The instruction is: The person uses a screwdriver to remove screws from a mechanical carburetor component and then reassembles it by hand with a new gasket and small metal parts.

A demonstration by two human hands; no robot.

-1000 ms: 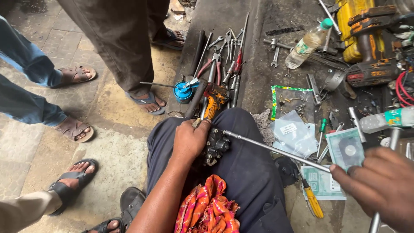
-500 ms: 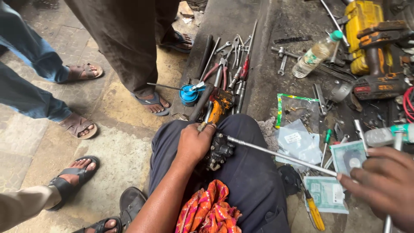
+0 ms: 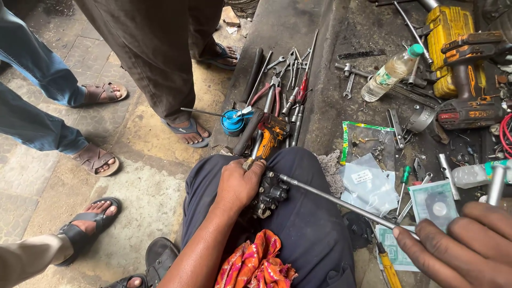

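Small dark greasy metal assembly (image 3: 268, 193) sits on the person's knee, dark blue trousers. Left hand (image 3: 238, 184) closed around its left side, fingers wrapped over the top. Long grey steel rod (image 3: 341, 202) runs from the assembly's upper right down to the right hand (image 3: 461, 248), whose fingers curl around the rod's far end. Orange-and-black hand tool (image 3: 269, 136) lies just beyond the assembly. Red-orange patterned cloth (image 3: 256, 264) lies just below it. Clear plastic bags (image 3: 368, 184) lie right of it, past the rod.

left hand (image 3: 240, 184) curled shut on the knee, right hand (image 3: 461, 250) low right, fingers clenched
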